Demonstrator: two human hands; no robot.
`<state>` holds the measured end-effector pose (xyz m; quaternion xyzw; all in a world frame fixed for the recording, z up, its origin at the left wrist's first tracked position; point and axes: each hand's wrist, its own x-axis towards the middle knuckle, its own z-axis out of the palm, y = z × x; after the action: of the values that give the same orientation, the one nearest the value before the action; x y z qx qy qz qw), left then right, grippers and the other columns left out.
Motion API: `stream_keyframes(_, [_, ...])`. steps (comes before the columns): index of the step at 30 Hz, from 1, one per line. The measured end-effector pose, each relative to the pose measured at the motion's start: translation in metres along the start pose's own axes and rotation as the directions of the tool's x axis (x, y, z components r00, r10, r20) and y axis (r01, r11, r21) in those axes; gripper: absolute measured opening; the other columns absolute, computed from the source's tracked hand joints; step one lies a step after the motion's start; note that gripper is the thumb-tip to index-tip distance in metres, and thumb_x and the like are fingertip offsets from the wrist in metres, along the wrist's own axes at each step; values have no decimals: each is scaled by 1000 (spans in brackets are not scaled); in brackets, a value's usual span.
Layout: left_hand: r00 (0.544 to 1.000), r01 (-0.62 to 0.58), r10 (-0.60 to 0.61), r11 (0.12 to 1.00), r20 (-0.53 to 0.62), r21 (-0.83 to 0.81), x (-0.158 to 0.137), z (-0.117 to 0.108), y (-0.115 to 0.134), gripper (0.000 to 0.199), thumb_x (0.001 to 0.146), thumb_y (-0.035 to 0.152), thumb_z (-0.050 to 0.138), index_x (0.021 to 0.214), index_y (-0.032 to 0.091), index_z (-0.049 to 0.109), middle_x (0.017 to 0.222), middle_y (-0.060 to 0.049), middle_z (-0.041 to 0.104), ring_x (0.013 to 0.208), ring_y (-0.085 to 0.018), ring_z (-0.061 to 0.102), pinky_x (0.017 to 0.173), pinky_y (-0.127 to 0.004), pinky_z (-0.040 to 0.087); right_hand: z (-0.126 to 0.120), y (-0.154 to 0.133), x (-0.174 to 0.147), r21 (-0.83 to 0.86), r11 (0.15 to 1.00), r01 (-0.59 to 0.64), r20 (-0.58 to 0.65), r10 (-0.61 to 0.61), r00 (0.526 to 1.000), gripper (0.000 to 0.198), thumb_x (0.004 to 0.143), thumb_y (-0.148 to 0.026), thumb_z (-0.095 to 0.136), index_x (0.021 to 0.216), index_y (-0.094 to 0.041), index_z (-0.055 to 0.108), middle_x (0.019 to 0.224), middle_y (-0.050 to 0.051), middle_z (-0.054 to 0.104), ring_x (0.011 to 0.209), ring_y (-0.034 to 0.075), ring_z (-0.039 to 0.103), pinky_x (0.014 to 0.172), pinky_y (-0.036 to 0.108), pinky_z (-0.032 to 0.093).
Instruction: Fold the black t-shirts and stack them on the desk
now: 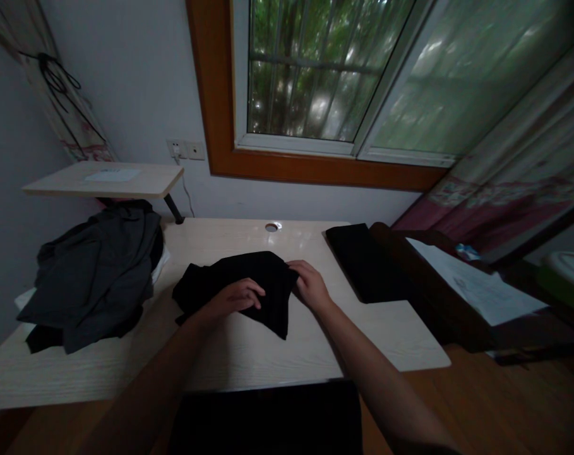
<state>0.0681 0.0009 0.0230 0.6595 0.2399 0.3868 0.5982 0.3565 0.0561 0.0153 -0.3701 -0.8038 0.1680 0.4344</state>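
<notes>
A black garment lies in the middle of the pale desk, partly folded; its kind is hard to tell in the dim light. My right hand has the garment's upper right edge pinched between thumb and fingers. Over its front part is my left hand, with loosely bent fingers apart and nothing in them; whether it touches the cloth is unclear.
Dark clothes are heaped on the left under a small raised shelf. On the right, a neatly folded black cloth lies at the edge of the desk. Beyond it are papers on a dark surface.
</notes>
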Motion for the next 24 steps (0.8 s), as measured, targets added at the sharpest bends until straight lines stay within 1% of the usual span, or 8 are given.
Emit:
stream_keyframes(3, [974,-23,69,977,-215,211,0,-11,-5,27,93,37,63,113,21,71,114,-9,62,92,-19,67,85,-35,54,-9,12,-1,111,976,-185,-218,206,954,25,90,-22,49,100,-23,71,104,6,71,101,24,65,94,39,50])
stream_keyframes(8, [806,109,240,837,-540,536,0,-30,-6,22,93,31,58,108,22,70,113,-8,60,99,-20,64,91,-39,55,-21,30,-5,406,812,-420,-419,574,704,28,87,-40,52,102,-21,66,97,2,68,94,21,60,89,33,46])
stream_keyframes(10, [744,163,272,813,-611,559,-2,-35,-6,22,91,28,57,108,21,69,115,-8,58,102,-21,63,91,-40,56,-23,32,-5,456,769,-449,-413,629,658,30,85,-40,51,104,-22,65,98,0,67,95,21,59,90,32,45])
stream_keyframes(12, [711,199,275,804,-647,560,-3,-38,-7,22,89,26,56,107,21,68,115,-8,57,103,-21,63,92,-40,57,-23,30,-4,456,771,-444,-387,621,682,31,84,-38,50,105,-22,66,102,1,68,99,21,59,93,33,43])
stream_keyframes(15, [694,235,277,786,-664,573,-3,-41,-11,22,87,24,57,107,21,67,114,-8,57,104,-21,64,95,-42,57,-21,23,-3,441,799,-408,-281,555,783,30,81,-34,53,103,-22,70,108,3,70,103,22,59,94,34,44])
stream_keyframes(18, [689,257,293,756,-663,602,-3,-43,-16,26,86,24,59,111,22,68,118,-9,58,114,-24,61,97,-44,57,-18,15,-5,442,787,-431,-48,501,864,19,79,-33,58,84,-20,70,87,1,69,82,19,60,76,30,47])
stream_keyframes(21, [686,286,323,704,-652,650,-2,-43,-20,41,84,22,62,125,24,65,129,-10,56,118,-26,59,100,-45,55,-15,8,-9,436,751,-497,151,483,863,17,76,-33,62,65,-20,64,59,-3,56,57,14,50,55,25,40])
stream_keyframes(24, [695,332,283,690,-661,644,-3,-43,-22,60,82,19,63,141,26,55,145,-12,46,96,-18,65,98,-43,56,-17,3,-10,455,720,-525,215,483,849,17,73,-32,65,62,-20,63,51,-5,48,48,11,43,48,23,32])
